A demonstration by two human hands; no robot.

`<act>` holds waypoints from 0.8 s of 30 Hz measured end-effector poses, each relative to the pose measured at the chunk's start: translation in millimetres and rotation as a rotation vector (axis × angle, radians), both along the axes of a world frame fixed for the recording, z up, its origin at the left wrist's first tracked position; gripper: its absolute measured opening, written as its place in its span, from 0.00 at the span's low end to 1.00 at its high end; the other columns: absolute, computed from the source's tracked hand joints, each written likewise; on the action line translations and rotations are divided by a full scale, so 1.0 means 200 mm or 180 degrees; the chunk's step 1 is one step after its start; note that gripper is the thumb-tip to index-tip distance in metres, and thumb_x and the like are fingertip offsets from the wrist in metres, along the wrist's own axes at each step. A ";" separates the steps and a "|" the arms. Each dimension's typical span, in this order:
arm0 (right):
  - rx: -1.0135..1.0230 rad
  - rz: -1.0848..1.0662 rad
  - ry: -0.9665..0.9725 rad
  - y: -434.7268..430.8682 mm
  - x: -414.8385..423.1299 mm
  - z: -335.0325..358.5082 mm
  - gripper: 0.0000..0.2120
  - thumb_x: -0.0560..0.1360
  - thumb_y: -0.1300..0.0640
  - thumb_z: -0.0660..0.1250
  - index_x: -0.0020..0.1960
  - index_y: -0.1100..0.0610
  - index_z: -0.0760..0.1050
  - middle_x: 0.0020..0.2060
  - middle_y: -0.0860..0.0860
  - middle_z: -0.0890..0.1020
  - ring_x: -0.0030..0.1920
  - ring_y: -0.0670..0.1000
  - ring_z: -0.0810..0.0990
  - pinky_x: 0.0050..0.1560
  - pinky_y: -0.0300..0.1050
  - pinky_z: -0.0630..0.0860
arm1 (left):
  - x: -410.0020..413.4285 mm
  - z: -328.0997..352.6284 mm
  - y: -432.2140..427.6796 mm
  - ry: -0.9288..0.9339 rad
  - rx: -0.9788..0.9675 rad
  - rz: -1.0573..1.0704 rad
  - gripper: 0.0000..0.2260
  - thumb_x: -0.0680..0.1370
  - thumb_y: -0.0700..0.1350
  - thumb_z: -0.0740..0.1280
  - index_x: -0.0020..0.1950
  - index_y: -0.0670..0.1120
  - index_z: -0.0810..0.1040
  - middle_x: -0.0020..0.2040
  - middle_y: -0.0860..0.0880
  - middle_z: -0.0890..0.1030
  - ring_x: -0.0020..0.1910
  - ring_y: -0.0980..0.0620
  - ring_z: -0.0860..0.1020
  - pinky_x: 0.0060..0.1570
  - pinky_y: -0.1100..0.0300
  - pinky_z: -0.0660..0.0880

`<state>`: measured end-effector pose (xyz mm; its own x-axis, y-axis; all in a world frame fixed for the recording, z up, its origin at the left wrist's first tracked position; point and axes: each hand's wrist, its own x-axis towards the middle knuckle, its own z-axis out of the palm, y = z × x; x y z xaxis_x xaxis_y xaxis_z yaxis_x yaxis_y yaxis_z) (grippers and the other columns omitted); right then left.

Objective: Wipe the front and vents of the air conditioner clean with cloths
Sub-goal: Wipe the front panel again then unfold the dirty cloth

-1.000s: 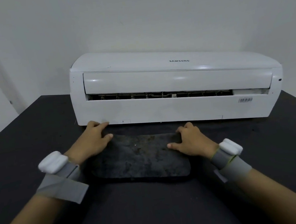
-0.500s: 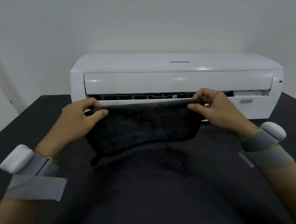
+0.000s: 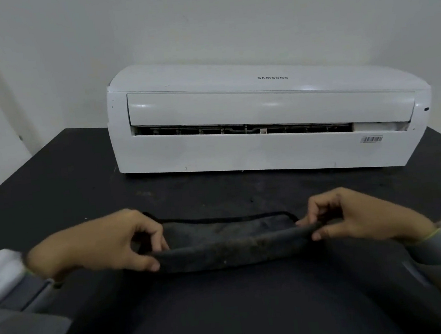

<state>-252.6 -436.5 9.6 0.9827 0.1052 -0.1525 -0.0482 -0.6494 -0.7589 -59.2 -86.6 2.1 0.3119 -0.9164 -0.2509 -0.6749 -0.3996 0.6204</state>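
At the left, near the front edge of the black table [image 3: 54, 183], we see the left hand [image 3: 95, 249] with a grey and white band [image 3: 6, 279] on its wrist. Its thumb and curled fingers pinch the left end of the dark cloth [image 3: 232, 249]. The cloth hangs between both hands, low over the middle of the table towards the front edge. It seems doubled, with one thin hem behind and a thicker folded edge in front, but we cannot tell if it touches the table. Behind it, along the back edge and reaching towards the back right corner, stands the white air conditioner [image 3: 266, 151], well apart from the cloth, with its vent [image 3: 243, 131] open as a dark slot. At the right, the right hand [image 3: 353, 216] pinches the other end of the cloth in the same way. One second ago the cloth lay flat on the table just before the unit, under both hands. Half a second ago it was lifted and stretched in front of the vent. Now it is lower and closer to the person. We judge that the hands are folding the cloth into a pad, so the wiping of the front and vents is not yet begun.
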 end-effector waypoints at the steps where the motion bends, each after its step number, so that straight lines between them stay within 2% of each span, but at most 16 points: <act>1: -0.0016 0.0033 0.0087 0.00 -0.02 -0.03 0.08 0.68 0.65 0.75 0.41 0.57 0.76 0.47 0.51 0.85 0.54 0.49 0.82 0.57 0.50 0.77 | -0.01 -0.01 0.00 0.0037 0.0094 -0.0061 0.07 0.70 0.50 0.75 0.38 0.59 0.78 0.51 0.64 0.82 0.53 0.64 0.79 0.55 0.67 0.72; 4: -0.0055 0.0199 0.0206 0.01 -0.07 -0.07 0.07 0.69 0.58 0.75 0.43 0.56 0.78 0.49 0.47 0.84 0.58 0.43 0.79 0.59 0.39 0.74 | -0.05 0.00 0.00 0.0163 0.0340 -0.0081 0.03 0.71 0.57 0.73 0.39 0.60 0.81 0.53 0.65 0.81 0.54 0.65 0.78 0.56 0.68 0.72; 6: 0.0050 0.0033 0.0136 0.03 -0.08 -0.05 0.09 0.70 0.50 0.73 0.45 0.55 0.80 0.48 0.46 0.84 0.54 0.43 0.80 0.54 0.37 0.76 | -0.05 0.01 -0.01 0.0148 0.0222 0.0144 0.06 0.71 0.61 0.69 0.42 0.62 0.82 0.51 0.63 0.82 0.52 0.65 0.79 0.53 0.68 0.74; 7: 0.0005 -0.0250 0.0005 0.04 -0.07 -0.05 0.12 0.70 0.46 0.70 0.46 0.53 0.80 0.46 0.47 0.84 0.49 0.43 0.82 0.50 0.39 0.77 | -0.04 0.00 -0.02 -0.0074 0.0120 0.0347 0.07 0.71 0.61 0.68 0.44 0.61 0.82 0.50 0.61 0.82 0.50 0.64 0.79 0.52 0.68 0.75; 9: -0.0575 -0.1034 -0.0113 0.06 -0.05 -0.07 0.18 0.70 0.38 0.65 0.47 0.51 0.78 0.38 0.48 0.83 0.40 0.44 0.81 0.41 0.38 0.77 | -0.01 -0.04 -0.03 -0.1058 0.0184 0.0892 0.09 0.72 0.59 0.69 0.47 0.57 0.80 0.49 0.58 0.79 0.49 0.62 0.78 0.51 0.65 0.75; 11: -0.1514 -0.1524 0.0215 0.11 -0.02 -0.10 0.22 0.71 0.34 0.63 0.49 0.52 0.76 0.40 0.46 0.82 0.43 0.46 0.80 0.42 0.39 0.74 | 0.00 -0.08 -0.04 -0.1907 0.0772 0.1541 0.14 0.73 0.60 0.68 0.47 0.49 0.76 0.48 0.53 0.77 0.47 0.55 0.77 0.49 0.59 0.75; 12: -0.1808 -0.1590 0.0393 0.14 0.00 -0.13 0.24 0.70 0.33 0.64 0.49 0.53 0.76 0.42 0.48 0.81 0.46 0.49 0.80 0.44 0.41 0.74 | 0.00 -0.10 -0.04 -0.2001 0.1078 0.1754 0.18 0.74 0.62 0.66 0.42 0.46 0.75 0.44 0.51 0.77 0.43 0.53 0.77 0.45 0.59 0.75; 14: -0.1986 -0.1607 0.0572 0.21 0.02 -0.17 0.27 0.67 0.31 0.65 0.48 0.55 0.74 0.45 0.50 0.80 0.49 0.53 0.79 0.45 0.45 0.74 | -0.03 -0.13 -0.06 -0.1778 0.1353 0.1894 0.25 0.73 0.66 0.63 0.32 0.45 0.69 0.33 0.50 0.75 0.33 0.53 0.75 0.34 0.60 0.70; 15: -0.2060 -0.1604 0.0585 0.25 0.03 -0.18 0.27 0.67 0.31 0.66 0.46 0.55 0.72 0.46 0.51 0.80 0.49 0.54 0.79 0.44 0.45 0.74 | -0.04 -0.15 -0.07 -0.1659 0.1345 0.1869 0.26 0.73 0.66 0.63 0.30 0.45 0.67 0.30 0.50 0.73 0.31 0.54 0.73 0.32 0.60 0.68; 17: -0.2225 -0.1511 0.0574 0.29 0.04 -0.18 0.22 0.69 0.35 0.67 0.44 0.54 0.70 0.47 0.52 0.79 0.48 0.55 0.78 0.43 0.45 0.73 | -0.07 -0.16 -0.09 -0.1550 0.1267 0.1739 0.24 0.73 0.65 0.64 0.32 0.46 0.67 0.32 0.51 0.73 0.32 0.55 0.72 0.31 0.62 0.66; 19: -0.2180 -0.1444 0.0519 0.32 0.06 -0.18 0.18 0.72 0.41 0.67 0.47 0.55 0.69 0.49 0.54 0.79 0.50 0.55 0.77 0.45 0.45 0.73 | -0.08 -0.16 -0.10 -0.1486 0.1108 0.1736 0.20 0.74 0.63 0.65 0.35 0.47 0.68 0.35 0.52 0.74 0.34 0.56 0.72 0.31 0.64 0.65; 22: -0.1671 -0.1392 0.0490 0.31 0.07 -0.13 0.14 0.75 0.48 0.67 0.50 0.54 0.65 0.47 0.50 0.76 0.45 0.49 0.75 0.39 0.41 0.70 | -0.08 -0.15 -0.09 -0.1124 0.0674 0.1952 0.16 0.74 0.58 0.68 0.38 0.49 0.66 0.38 0.53 0.73 0.36 0.56 0.71 0.31 0.63 0.64; 24: -0.1209 -0.1352 0.0447 0.31 0.09 -0.06 0.17 0.74 0.50 0.68 0.54 0.52 0.62 0.44 0.46 0.74 0.41 0.43 0.74 0.35 0.36 0.68 | -0.07 -0.15 -0.08 -0.0891 0.0487 0.2107 0.15 0.74 0.56 0.69 0.45 0.49 0.67 0.42 0.51 0.74 0.41 0.54 0.74 0.35 0.61 0.69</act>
